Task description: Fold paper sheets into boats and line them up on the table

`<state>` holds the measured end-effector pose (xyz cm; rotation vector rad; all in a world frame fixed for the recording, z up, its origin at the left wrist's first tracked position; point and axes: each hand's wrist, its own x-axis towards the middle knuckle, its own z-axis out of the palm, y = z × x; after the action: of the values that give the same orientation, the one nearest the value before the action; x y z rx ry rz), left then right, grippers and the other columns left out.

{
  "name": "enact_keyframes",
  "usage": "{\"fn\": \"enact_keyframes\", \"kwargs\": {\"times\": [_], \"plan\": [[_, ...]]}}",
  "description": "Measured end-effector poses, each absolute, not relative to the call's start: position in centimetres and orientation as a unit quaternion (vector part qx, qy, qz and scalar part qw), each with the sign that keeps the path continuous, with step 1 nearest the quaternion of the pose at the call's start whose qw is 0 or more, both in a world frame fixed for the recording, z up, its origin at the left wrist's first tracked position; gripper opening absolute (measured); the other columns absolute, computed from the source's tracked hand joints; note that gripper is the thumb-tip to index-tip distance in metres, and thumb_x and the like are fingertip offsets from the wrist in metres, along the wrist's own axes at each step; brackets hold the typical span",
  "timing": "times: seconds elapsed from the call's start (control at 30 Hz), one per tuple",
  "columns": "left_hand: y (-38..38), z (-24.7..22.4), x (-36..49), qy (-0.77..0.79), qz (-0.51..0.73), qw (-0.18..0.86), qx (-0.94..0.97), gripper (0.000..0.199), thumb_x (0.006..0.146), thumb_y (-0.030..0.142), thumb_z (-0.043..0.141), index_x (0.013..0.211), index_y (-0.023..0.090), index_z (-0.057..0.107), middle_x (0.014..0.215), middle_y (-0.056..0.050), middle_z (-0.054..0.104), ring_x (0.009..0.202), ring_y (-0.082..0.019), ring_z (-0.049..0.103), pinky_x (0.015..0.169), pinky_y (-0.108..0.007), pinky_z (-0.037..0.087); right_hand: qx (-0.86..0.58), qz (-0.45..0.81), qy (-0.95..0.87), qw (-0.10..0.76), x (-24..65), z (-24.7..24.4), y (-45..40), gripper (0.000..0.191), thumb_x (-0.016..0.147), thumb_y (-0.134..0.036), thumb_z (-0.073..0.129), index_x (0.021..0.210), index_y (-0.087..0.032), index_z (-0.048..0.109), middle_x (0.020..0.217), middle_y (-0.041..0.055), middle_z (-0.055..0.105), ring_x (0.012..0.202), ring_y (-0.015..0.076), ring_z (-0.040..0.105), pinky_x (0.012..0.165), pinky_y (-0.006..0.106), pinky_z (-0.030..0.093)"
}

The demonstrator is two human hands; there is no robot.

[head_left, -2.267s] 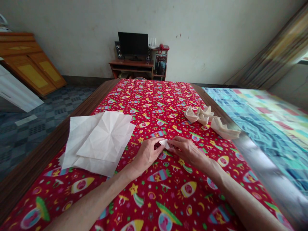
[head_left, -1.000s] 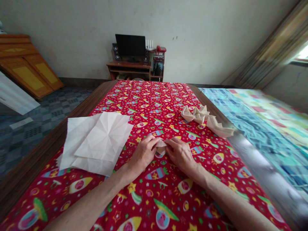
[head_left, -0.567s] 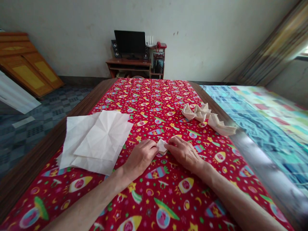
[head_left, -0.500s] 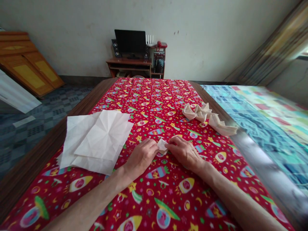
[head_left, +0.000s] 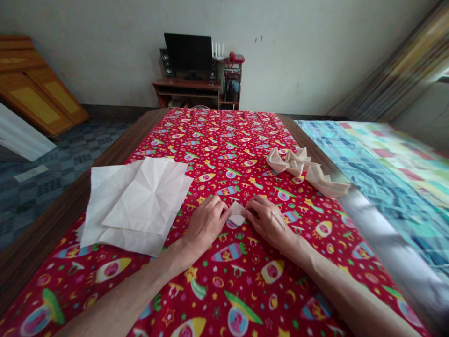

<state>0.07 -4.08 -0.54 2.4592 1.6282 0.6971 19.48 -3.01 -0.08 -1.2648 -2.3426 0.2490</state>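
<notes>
Hands are pinching the folded paper — one corner's pointing toward the worktop's far edge, long axis unclear

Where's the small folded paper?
Head view, near centre: the small folded paper is held between the left hand and the right hand, over the red cloth.

A brown table is wearing a red cloth with rockets and stars. Big creased white papers are lying in a pile on the left. Pointy folded shapes are sitting on the right. A little folded paper is resting in the middle.
</notes>
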Motion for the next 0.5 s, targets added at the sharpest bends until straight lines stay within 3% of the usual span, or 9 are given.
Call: {"fn": "enact_keyframes", "kwargs": {"times": [0.23, 0.5], "plan": [[-3.9, -0.5, 0.1, 0.544, 0.199, 0.038, 0.814, 0.019, 0.089, 0.034, 0.054, 0.078, 0.019, 0.055, 0.081, -0.001, 0.058, 0.077, -0.016, 0.056, 0.068, -0.026, 0.042, -0.484, 0.000, -0.858, 0.175, 19.0, -0.5, -2.7, 0.025, 0.094, -0.034, 0.045, 0.076, -0.019, 0.054, 0.078, 0.0048, 0.055, 0.069, 0.0157, 0.049, 0.061, 0.027, 0.035], [-3.6, -0.4, -0.1, 0.559, 0.196, 0.043, 0.805, 0.021, 0.084, 0.037, 0.061, 0.074, 0.020, 0.054, 0.078, 0.001, 0.059, 0.070, -0.015, 0.057, 0.061, -0.026, 0.036, -0.486, 0.038, -0.858, 0.163, 19.3, 0.6, -2.5, 0.026, 0.092, -0.039, 0.049, 0.075, -0.019, 0.054, 0.075, 0.0024, 0.055, 0.065, 0.0135, 0.050, 0.059, 0.025, 0.034]]}}
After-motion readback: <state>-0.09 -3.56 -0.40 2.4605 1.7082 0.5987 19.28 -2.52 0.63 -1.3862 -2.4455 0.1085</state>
